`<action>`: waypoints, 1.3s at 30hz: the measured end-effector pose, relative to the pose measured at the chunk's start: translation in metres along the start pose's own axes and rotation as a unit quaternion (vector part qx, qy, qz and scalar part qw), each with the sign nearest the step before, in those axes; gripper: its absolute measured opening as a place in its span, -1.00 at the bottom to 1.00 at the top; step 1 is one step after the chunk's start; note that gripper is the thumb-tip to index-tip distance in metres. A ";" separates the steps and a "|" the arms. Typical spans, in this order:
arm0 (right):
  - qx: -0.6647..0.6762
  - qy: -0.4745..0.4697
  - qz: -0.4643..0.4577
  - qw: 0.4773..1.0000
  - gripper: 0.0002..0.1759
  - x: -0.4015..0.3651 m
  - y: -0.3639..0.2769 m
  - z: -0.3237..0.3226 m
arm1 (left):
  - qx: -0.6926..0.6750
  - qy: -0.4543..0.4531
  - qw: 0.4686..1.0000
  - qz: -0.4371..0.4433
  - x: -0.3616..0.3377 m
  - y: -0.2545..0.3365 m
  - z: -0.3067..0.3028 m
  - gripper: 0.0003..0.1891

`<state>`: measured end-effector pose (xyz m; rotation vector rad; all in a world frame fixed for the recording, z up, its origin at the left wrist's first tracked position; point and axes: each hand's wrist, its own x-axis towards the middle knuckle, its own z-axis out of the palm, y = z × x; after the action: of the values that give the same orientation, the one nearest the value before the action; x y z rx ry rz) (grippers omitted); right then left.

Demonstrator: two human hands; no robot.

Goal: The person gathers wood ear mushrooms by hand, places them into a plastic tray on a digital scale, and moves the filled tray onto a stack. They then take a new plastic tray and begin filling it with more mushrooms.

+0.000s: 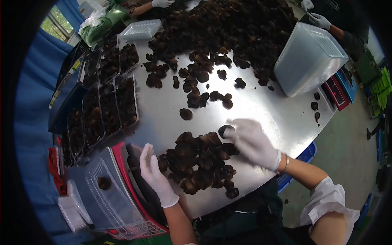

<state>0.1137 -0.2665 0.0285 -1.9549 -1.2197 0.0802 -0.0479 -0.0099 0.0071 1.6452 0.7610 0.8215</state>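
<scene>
A loose heap of dark brown wood ear mushrooms lies on the metal table in front of me. My left hand, in a white glove, stands at the heap's left side, fingers stretched and thumb apart, holding nothing. At the upper right of the heap is my right hand, also gloved and blurred by motion. Its fingertips close around one dark wood ear mushroom. Left of my left hand, a clear plastic tray with one mushroom piece rests on a pink-edged scale.
A large mushroom pile covers the table's far end. Filled clear trays stand at left. A stack of empty trays leans at right, near a red scale. Gloved hands of other people show at the far side.
</scene>
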 end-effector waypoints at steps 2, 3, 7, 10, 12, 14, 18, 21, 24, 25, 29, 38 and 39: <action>0.003 0.132 0.048 0.990 -0.66 0.013 0.022 -0.001 | -0.005 -0.001 1.000 0.000 0.000 0.002 0.001 -0.60; 0.044 0.144 0.072 0.986 -0.68 0.025 0.027 -0.013 | -0.009 -0.001 1.000 0.000 0.000 0.003 0.001 -0.60; 0.044 0.120 0.152 0.980 -0.60 0.065 0.044 -0.010 | -0.011 -0.002 1.000 0.001 -0.001 0.002 0.002 -0.61; -0.076 0.142 0.151 0.975 -0.52 0.085 0.055 0.017 | -0.027 0.006 1.000 0.005 0.000 0.001 0.003 -0.62; -0.143 0.050 0.112 0.982 -0.56 0.096 0.064 0.022 | -0.027 0.007 1.000 0.006 0.000 -0.001 0.003 -0.63; -0.077 0.081 0.096 0.989 -0.74 0.095 0.067 0.028 | -0.027 0.012 1.000 -0.002 -0.001 0.003 0.003 -0.63; 0.162 0.139 0.173 0.962 -0.86 0.076 0.074 0.005 | -0.041 0.020 0.999 -0.002 0.000 0.002 0.001 -0.64; 0.334 0.072 0.287 0.895 -0.83 0.045 0.053 -0.020 | -0.040 0.007 0.999 0.003 0.001 0.000 0.000 -0.63; 0.269 0.071 0.249 0.928 -0.81 0.023 0.064 -0.018 | -0.045 0.001 0.999 0.008 -0.001 0.002 0.002 -0.63; 0.147 0.114 0.217 0.958 -0.81 0.020 0.067 -0.014 | -0.047 -0.001 0.999 0.009 -0.002 0.003 0.003 -0.63; 0.015 0.069 0.121 0.990 -0.73 0.023 0.030 0.001 | -0.054 0.003 0.998 0.011 -0.001 -0.001 0.003 -0.64; -0.022 -0.072 -0.009 0.997 -0.38 0.010 -0.015 0.051 | -0.072 0.016 0.997 0.002 0.002 -0.007 0.002 -0.66; 0.020 -0.081 0.021 0.996 -0.44 0.017 -0.012 0.040 | -0.070 0.014 0.997 0.009 0.003 -0.010 0.002 -0.66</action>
<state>0.0959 -0.2269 0.0153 -1.9708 -1.2704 0.2886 -0.0453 -0.0067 -0.0026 1.5197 0.6928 0.8923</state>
